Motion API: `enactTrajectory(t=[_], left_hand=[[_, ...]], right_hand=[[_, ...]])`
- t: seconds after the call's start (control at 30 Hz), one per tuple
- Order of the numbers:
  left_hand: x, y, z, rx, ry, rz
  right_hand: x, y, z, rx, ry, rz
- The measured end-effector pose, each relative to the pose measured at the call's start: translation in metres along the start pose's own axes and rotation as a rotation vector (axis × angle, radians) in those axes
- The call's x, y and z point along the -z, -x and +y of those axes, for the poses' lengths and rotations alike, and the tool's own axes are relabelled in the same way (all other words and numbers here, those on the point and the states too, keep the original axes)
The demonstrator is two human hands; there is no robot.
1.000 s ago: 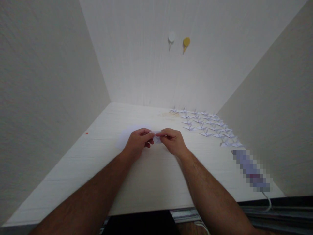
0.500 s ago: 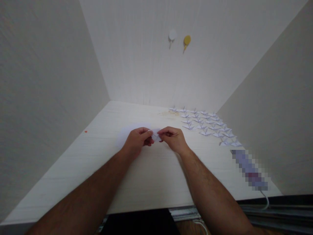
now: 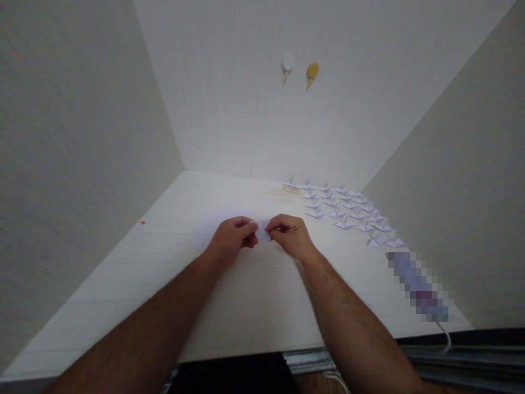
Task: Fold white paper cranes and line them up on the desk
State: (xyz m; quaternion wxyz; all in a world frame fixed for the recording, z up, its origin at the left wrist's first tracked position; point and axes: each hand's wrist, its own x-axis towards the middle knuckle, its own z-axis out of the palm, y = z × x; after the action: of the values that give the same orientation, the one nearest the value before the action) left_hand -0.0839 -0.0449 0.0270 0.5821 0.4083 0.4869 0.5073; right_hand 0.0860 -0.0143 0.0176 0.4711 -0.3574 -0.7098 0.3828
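A small folded piece of white paper [image 3: 262, 230] is held up between my two hands over the white table. My left hand [image 3: 234, 236] pinches its left side, thumb on top and fingers curled below. On the other side, the fingertips of my right hand [image 3: 289, 232] are closed on the right edge of the paper. The finer folds are too small and dim to make out. A pale lilac sheet, or stack of paper [image 3: 211, 223], lies on the table behind and left of my left hand, partly covered by it.
Several folded paper cranes [image 3: 344, 224] stand in rows at the back right. A pixelated, blurred device [image 3: 418, 287] with a white cable [image 3: 446, 336] lies at the right edge. A tiny orange bit [image 3: 143, 222] lies far left. White and yellow hooks [image 3: 313, 70] hang on the back wall.
The fingers of my right hand have shifted slightly on the paper, and more of its pale face shows between my hands. The view has tilted a little.
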Motion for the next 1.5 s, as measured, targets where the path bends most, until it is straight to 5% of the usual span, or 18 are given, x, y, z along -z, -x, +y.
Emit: enactTrajectory(t=[0.2,0.5,0.87,1.5], left_hand=[[0.001,-0.001,-0.001,-0.017,-0.014,-0.025],[-0.001,0.006,0.006,-0.165,-0.264,0.063],[-0.002,0.007,0.009,-0.222,-0.422,0.114],[-0.002,0.007,0.009,-0.25,-0.379,0.125]], right_hand=[[0.0,0.001,-0.004,-0.003,0.065,0.02],[-0.009,0.0,-0.011,-0.224,-0.174,0.034],[-0.006,-0.003,-0.017,-0.436,-0.073,0.01],[-0.005,0.001,-0.016,-0.356,0.053,-0.111]])
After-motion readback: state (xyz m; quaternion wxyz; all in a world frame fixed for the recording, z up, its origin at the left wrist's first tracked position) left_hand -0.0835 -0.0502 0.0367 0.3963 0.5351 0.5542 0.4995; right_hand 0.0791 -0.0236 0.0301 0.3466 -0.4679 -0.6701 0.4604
